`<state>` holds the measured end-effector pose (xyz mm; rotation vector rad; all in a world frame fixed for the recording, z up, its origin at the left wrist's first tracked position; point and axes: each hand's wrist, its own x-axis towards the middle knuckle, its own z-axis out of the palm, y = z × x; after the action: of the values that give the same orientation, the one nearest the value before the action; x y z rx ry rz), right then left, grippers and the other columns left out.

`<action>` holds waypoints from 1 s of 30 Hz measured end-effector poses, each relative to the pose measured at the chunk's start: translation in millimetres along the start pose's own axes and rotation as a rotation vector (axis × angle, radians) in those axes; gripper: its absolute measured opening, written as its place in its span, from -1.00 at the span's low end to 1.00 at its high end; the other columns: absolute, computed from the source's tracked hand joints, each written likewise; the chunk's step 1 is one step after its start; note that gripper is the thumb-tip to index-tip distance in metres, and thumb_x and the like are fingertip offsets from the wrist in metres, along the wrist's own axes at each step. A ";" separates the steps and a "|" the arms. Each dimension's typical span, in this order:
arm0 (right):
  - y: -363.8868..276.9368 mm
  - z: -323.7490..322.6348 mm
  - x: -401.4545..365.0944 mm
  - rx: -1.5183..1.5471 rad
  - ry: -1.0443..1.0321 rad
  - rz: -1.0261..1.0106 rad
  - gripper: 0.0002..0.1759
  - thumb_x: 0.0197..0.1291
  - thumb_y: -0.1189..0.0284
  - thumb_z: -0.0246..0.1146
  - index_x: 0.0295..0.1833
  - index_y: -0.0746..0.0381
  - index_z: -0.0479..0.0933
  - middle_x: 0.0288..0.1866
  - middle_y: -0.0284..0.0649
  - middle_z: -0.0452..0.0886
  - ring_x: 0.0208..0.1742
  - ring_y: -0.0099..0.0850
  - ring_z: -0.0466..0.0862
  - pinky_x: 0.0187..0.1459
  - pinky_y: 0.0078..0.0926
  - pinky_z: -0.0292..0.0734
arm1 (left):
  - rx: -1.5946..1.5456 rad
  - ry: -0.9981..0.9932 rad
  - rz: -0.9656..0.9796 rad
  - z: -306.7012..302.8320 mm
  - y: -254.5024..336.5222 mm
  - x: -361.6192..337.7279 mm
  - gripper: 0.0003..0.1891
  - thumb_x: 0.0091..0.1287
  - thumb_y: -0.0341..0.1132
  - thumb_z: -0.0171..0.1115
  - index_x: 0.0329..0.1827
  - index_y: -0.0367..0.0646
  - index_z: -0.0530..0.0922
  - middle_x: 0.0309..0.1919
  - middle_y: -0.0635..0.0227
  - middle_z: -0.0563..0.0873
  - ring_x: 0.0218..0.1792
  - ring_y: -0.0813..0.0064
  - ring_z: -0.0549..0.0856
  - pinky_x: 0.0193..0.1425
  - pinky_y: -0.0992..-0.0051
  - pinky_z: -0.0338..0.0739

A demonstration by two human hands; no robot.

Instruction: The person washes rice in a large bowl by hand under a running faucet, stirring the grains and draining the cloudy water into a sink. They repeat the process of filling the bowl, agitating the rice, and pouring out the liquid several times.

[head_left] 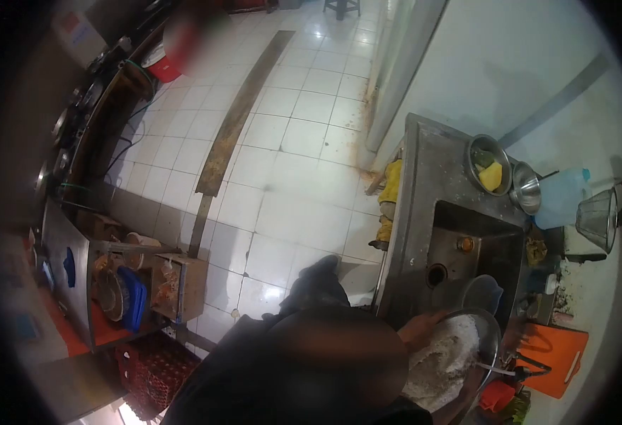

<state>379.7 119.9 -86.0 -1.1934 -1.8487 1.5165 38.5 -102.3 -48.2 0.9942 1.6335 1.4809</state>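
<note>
A wide metal bowl (pixel 493 343) is at the lower right, beside the sink. It holds a pale, grainy white mass (pixel 444 365) that looks like rice, partly hidden by my body. My left hand (pixel 420 331) grips the bowl's near upper rim; its fingertips are hard to make out. A thin tap (pixel 530 370) reaches over the bowl from the right, and a whitish stream or spout end shows at its tip. My right hand cannot be seen; my dark clothing and a blurred patch cover the area below the bowl.
The steel sink (pixel 447 234) has a greyish container (pixel 482 294) at its near end. On the counter stand a bowl with yellow pieces (pixel 491 177), a smaller metal bowl (pixel 526 188), a bluish jug (pixel 562 198) and a strainer (pixel 597 219). An orange board (pixel 555 354) lies at right.
</note>
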 end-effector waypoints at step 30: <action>-153.7 191.4 -90.8 -0.780 -0.008 0.239 -0.11 -0.07 0.17 0.51 0.45 -0.02 0.35 0.55 -0.06 0.18 0.56 0.18 0.05 0.42 0.26 0.14 | 0.013 -0.056 -0.149 -30.9 53.0 3.2 -0.55 0.31 -0.46 0.12 0.29 -0.23 0.41 0.03 -0.21 0.63 0.08 -0.24 0.61 0.14 0.07 0.48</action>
<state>224.4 -62.1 20.1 -1.7896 -2.4713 0.8906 13.9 -110.8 7.4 0.8928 1.6423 1.3340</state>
